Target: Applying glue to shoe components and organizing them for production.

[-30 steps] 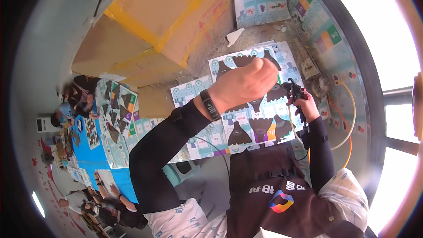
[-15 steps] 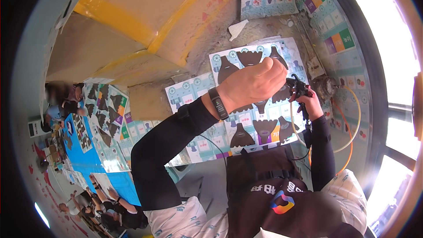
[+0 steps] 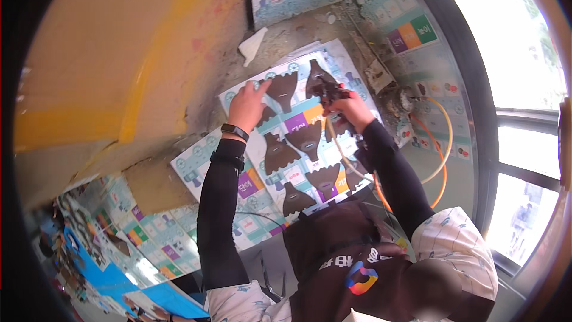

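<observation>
Several dark brown fan-shaped pieces with scalloped edges lie in rows on a white printed sheet (image 3: pixel 257 143). At the far left of the sheet, my left hand (image 3: pixel 245 106) reaches the edge of one brown piece (image 3: pixel 282 89), its index finger stretched out and the other fingers partly hidden. My right hand (image 3: pixel 354 110) grips a black spray gun (image 3: pixel 328 91) over another piece (image 3: pixel 317 71) at the far right. A pale hose (image 3: pixel 339 148) hangs from the gun. More pieces, such as one in the middle (image 3: pixel 305 141), lie nearer my body.
A large taped cardboard box (image 3: pixel 119 53) stands to the left. A white scrap (image 3: pixel 253 46) lies beyond the sheets. Orange (image 3: pixel 444 167) and yellowish hoses loop at the right by the window. At the lower left is a blue-covered table (image 3: pixel 113 274) with other people nearby.
My left hand has moved left and down from across the sheet to a far piece, its fingers opening. The spray gun has come over the far right piece. The view has shifted.
</observation>
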Demonstrator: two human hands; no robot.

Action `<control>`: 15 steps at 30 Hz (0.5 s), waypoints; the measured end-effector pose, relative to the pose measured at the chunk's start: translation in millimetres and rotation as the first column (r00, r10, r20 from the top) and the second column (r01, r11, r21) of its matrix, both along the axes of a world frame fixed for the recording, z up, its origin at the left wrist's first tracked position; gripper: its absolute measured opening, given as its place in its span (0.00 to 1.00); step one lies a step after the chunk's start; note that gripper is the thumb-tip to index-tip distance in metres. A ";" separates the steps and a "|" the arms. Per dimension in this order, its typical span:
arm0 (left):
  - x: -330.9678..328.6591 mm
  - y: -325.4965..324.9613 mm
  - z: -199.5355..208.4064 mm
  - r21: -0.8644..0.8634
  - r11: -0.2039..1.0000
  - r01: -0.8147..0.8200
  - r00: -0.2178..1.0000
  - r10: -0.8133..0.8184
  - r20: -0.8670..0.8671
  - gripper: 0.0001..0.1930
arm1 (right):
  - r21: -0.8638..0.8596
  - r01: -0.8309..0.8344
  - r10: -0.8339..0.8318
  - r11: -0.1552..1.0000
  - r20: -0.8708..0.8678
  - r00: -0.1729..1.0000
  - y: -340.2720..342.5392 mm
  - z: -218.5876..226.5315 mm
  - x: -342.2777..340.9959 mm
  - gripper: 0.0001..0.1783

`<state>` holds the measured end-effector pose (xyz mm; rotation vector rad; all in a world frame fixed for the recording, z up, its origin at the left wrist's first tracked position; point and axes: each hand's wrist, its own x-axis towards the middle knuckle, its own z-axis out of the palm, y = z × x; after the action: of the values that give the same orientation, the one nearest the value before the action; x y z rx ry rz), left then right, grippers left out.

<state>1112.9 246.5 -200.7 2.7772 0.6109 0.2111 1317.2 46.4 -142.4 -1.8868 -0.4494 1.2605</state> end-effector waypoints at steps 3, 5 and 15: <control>7.6 6.8 -41.4 -0.327 0.918 -0.226 0.971 0.186 -0.149 0.38 | -0.010 0.012 -0.013 1.000 -0.086 0.996 32.4 -5.7 -3.5 0.10; 11.6 4.2 -58.8 -0.317 0.921 -0.225 0.972 0.189 -0.141 0.39 | -0.025 -0.005 0.002 1.000 -0.103 0.995 48.6 -12.8 -11.2 0.10; 12.8 -2.1 -67.8 -0.318 0.907 -0.275 0.961 0.254 -0.106 0.40 | -0.167 -0.052 0.056 0.985 0.015 0.998 66.9 -45.2 -32.7 0.07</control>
<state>1125.7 244.3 -268.6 2.3792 0.9471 0.0692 1284.5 113.3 -187.6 -2.0401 -0.4196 1.3518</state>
